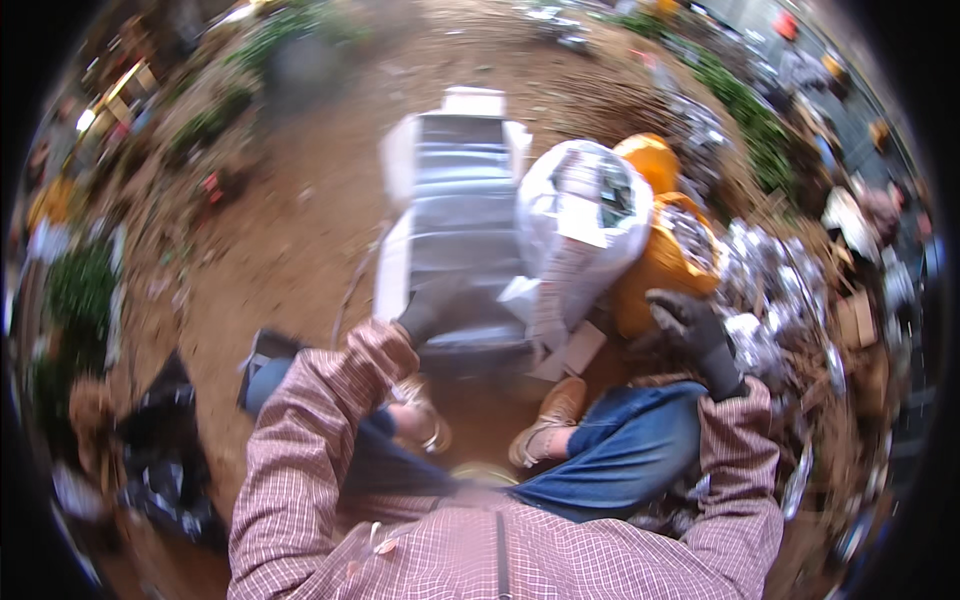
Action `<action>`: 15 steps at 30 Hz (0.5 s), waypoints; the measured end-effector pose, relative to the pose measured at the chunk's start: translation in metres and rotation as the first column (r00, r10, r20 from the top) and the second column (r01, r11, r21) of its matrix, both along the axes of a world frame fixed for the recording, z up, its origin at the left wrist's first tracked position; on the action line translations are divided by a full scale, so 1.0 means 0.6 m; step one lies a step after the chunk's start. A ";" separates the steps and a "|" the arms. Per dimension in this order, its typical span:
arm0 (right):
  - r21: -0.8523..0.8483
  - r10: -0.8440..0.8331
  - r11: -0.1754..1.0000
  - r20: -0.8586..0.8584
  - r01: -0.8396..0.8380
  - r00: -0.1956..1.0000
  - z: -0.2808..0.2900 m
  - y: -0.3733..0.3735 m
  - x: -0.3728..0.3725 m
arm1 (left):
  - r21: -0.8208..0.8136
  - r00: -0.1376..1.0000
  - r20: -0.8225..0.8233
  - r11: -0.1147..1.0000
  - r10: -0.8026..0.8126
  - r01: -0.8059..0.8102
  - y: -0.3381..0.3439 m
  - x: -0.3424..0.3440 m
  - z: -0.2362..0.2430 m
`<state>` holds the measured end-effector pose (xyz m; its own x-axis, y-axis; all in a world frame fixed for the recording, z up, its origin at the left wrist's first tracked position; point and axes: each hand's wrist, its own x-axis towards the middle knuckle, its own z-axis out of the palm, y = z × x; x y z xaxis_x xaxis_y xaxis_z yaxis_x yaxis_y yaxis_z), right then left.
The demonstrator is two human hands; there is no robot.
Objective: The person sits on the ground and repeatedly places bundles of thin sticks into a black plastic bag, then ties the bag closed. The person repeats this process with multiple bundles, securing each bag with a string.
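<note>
A long white carton lined with shiny dark grey plastic sheeting lies in front of me. My left hand, in a dark glove, is at the near left edge of that sheeting; its fingers blend into the dark plastic. Over by my right knee, my right hand, also gloved, is raised with its fingers apart and nothing visible in them. The nearest thing to it is an orange sack. A white sack stands between the carton and the orange sack, with pale papery strips hanging over its side.
A second orange sack stands behind. Crumpled silvery plastic is heaped on the right, below cut green foliage. A bundle of thin brown stems lies farther back. Black plastic rests on the dirt floor at left.
</note>
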<state>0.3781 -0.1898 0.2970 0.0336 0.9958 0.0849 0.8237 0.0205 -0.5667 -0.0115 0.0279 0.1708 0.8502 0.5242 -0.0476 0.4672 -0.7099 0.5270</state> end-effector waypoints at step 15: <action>-0.003 -0.555 0.824 0.200 0.567 0.807 -0.200 0.153 0.387 | 0.282 0.809 -0.556 0.959 0.190 -0.031 -0.060 0.050 -0.203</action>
